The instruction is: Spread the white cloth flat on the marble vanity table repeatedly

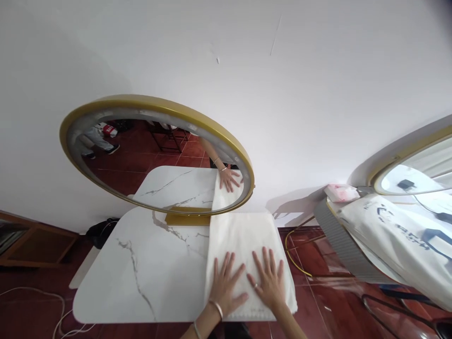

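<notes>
I find the left hand (225, 286) and right hand (270, 284) flat, fingers spread apart, clasping nothing. The white cloth (243, 230) lies beneath both palms, over the table (169, 282). I judge this smoothing; the next move calls for light, even pressure outward.

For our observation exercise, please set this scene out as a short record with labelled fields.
Table: white with grey veining
Cloth: white, spread over the table's right part
Left hand: palm down on the cloth, fingers spread
Right hand: palm down on the cloth, fingers spread
Mirror: gold-rimmed, reflecting a hand on the cloth
Farther right: printed white fabric and a pink-and-white packet
</notes>
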`<act>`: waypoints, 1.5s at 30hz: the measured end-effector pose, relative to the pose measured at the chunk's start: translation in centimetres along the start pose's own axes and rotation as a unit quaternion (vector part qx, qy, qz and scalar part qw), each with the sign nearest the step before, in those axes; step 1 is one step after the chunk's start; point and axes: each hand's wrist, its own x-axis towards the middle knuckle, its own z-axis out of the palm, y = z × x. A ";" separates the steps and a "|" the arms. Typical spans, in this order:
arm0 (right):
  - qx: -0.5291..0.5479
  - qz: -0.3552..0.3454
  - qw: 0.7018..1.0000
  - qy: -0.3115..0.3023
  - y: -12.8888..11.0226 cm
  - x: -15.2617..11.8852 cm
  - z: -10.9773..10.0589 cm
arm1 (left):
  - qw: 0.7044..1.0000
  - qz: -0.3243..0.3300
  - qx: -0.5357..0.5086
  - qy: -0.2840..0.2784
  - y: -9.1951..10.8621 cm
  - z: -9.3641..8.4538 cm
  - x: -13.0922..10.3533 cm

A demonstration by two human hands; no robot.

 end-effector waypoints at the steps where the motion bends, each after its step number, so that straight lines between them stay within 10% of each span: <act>1: 0.005 -0.002 1.000 0.006 -0.4 -1.1 -0.2 | 1.000 0.000 0.015 0.009 0.5 0.0 -1.2; 8: 0.028 -0.014 0.998 0.054 -1.8 -4.0 0.0 | 0.995 0.004 0.070 0.076 1.4 1.4 -4.6; 17: 0.110 0.017 0.988 0.106 0.8 1.9 1.6 | 0.971 -0.211 0.000 0.112 -2.7 1.8 3.4; 29: 0.054 0.068 0.995 0.050 -0.3 6.8 2.9 | 0.974 -0.199 -0.065 0.087 -6.3 0.7 6.4; 37: -0.015 0.072 0.996 -0.057 -7.6 9.2 3.0 | 0.970 -0.223 -0.035 0.084 -11.1 -0.5 3.4; 45: 0.051 -0.109 0.992 -0.046 -17.4 12.9 3.7 | 0.958 -0.277 -0.011 0.074 -19.6 -3.8 -2.1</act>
